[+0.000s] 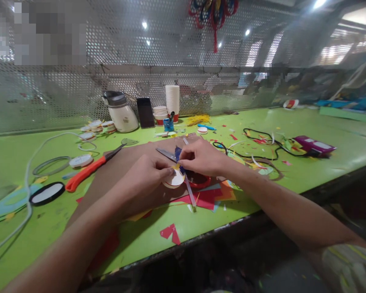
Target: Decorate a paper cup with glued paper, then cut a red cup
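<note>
My left hand (pixel 151 173) is closed on a white round paper disc (pixel 174 179), thumb on top near its upper edge. The disc looks like a cut-off cup bottom. My right hand (pixel 199 156) is pinched just above the disc's right edge, where a bit of yellow shows; what its fingertips hold is too small to make out. Beneath the hands lie a brown board (pixel 122 179), scissors with a red handle (pixel 203 183) and a steel blade (pixel 166 154), a dark blue piece (pixel 177 153) and a pale translucent stick (pixel 189 191).
An orange-handled knife (pixel 85 173) and a black-rimmed oval (pixel 47 193) lie left. Behind stand a kettle (pixel 123 116), a phone (pixel 145 112), stacked paper cups (pixel 172 99) and a blue jar (pixel 168 125). A black cord (pixel 259 152) runs to a purple box (pixel 314 145). Red paper scraps (pixel 171 234) lie in front.
</note>
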A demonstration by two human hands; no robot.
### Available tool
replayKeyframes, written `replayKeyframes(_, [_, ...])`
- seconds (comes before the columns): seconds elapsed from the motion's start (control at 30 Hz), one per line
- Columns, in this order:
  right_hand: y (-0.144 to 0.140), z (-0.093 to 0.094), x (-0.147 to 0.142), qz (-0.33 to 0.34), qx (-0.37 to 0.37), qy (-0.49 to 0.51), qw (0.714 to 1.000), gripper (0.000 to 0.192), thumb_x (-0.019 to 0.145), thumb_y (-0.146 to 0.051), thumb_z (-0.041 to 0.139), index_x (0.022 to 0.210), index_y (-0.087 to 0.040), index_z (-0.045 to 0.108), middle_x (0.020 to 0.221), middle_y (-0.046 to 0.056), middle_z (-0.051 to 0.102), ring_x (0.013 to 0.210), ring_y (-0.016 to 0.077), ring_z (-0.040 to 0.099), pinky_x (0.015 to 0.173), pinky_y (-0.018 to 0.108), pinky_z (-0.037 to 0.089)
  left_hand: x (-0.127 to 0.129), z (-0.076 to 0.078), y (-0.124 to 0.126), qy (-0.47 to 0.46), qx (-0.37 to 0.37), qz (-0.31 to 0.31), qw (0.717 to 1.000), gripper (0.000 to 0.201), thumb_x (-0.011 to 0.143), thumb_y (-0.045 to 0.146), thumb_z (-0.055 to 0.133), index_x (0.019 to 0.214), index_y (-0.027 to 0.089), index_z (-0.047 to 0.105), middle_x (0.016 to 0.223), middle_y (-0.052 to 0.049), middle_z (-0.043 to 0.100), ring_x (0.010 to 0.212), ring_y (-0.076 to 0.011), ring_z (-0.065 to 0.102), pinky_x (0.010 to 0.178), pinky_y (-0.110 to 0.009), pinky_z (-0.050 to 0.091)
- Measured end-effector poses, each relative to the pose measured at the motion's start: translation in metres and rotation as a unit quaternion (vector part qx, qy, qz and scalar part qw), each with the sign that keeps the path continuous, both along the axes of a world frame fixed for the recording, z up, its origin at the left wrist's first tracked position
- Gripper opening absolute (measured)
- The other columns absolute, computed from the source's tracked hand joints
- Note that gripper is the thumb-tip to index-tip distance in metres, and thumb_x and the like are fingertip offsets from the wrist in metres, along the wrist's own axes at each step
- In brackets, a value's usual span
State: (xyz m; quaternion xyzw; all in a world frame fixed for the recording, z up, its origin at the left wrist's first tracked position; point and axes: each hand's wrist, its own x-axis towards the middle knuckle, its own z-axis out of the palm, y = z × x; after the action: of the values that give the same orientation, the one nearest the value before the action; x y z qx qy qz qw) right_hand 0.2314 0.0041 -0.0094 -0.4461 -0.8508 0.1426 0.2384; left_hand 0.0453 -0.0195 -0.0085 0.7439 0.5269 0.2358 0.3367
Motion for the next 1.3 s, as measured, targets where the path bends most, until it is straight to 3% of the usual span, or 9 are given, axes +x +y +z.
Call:
replayKeyframes(0.23, [-0.001, 0.006, 0.001, 0.048, -0.063, -0.029, 0.996, 0.018, 0.078, -0.016, 0.059, 0.082, -0.011, 0.076, 0.071, 0.006, 0.074, 0.061, 0.0130, 0.061, 0.054, 0.022, 0.041, 0.001, -0.002, -0.002, -0.036, -0.026, -0.012, 0.999, 0.017, 0.068, 0.024, 0.060, 0.061, 0.016, 0.072, 0.056, 0.001, 0.060, 0.056, -0.0135, 0.048, 0.049, -0.023, 0.032])
replayKeyframes(0.37, [-0.002, 0.009, 0.000, 0.057, -0.089, -0.038, 0.994, 0.019, 0.076, -0.016, 0.060, 0.084, -0.011, 0.077, 0.071, 0.006, 0.073, 0.062, 0.0123, 0.060, 0.054, 0.020, 0.042, 0.000, -0.005, 0.001, -0.020, -0.022, -0.004, 1.000, 0.019, 0.069, 0.028, 0.061, 0.057, 0.016, 0.069, 0.055, 0.002, 0.058, 0.055, -0.0131, 0.047, 0.049, -0.023, 0.032])
replayKeyframes(0.57, [-0.001, 0.009, -0.002, 0.046, -0.057, -0.083, 0.994, 0.014, 0.075, -0.018, 0.061, 0.075, -0.013, 0.074, 0.067, 0.004, 0.069, 0.060, 0.0114, 0.055, 0.052, 0.022, 0.037, 0.001, -0.004, 0.001, 0.015, 0.013, -0.015, 1.000, 0.022, 0.072, 0.031, 0.059, 0.058, 0.016, 0.067, 0.054, 0.003, 0.053, 0.054, -0.0125, 0.043, 0.051, -0.024, 0.032])
replayKeyframes(0.8, [-0.002, 0.009, -0.004, 0.037, -0.046, -0.098, 0.993, 0.009, 0.073, -0.015, 0.062, 0.069, -0.013, 0.070, 0.063, 0.001, 0.064, 0.058, 0.0103, 0.051, 0.050, 0.022, 0.033, 0.001, -0.001, -0.006, 0.007, 0.033, -0.013, 0.999, 0.021, 0.073, 0.033, 0.059, 0.065, 0.018, 0.070, 0.059, 0.000, 0.060, 0.059, -0.0163, 0.050, 0.052, -0.026, 0.036])
replayKeyframes(1.1, [-0.007, 0.013, -0.004, 0.032, -0.064, -0.077, 0.995, 0.015, 0.075, -0.020, 0.060, 0.068, -0.013, 0.070, 0.060, 0.002, 0.063, 0.056, 0.0110, 0.051, 0.050, 0.023, 0.033, 0.003, 0.004, -0.007, 0.024, 0.048, -0.026, 0.998, 0.022, 0.073, 0.033, 0.059, 0.065, 0.017, 0.071, 0.059, 0.000, 0.060, 0.060, -0.0158, 0.051, 0.054, -0.025, 0.036])
replayKeyframes(1.3, [-0.005, 0.008, -0.008, 0.025, -0.034, -0.090, 0.995, 0.015, 0.075, -0.019, 0.060, 0.063, -0.014, 0.067, 0.056, 0.000, 0.058, 0.054, 0.0100, 0.044, 0.049, 0.024, 0.031, 0.004, 0.005, -0.007, 0.026, 0.050, -0.023, 0.998, 0.021, 0.074, 0.032, 0.057, 0.066, 0.018, 0.071, 0.061, 0.000, 0.061, 0.061, -0.0165, 0.051, 0.055, -0.026, 0.037])
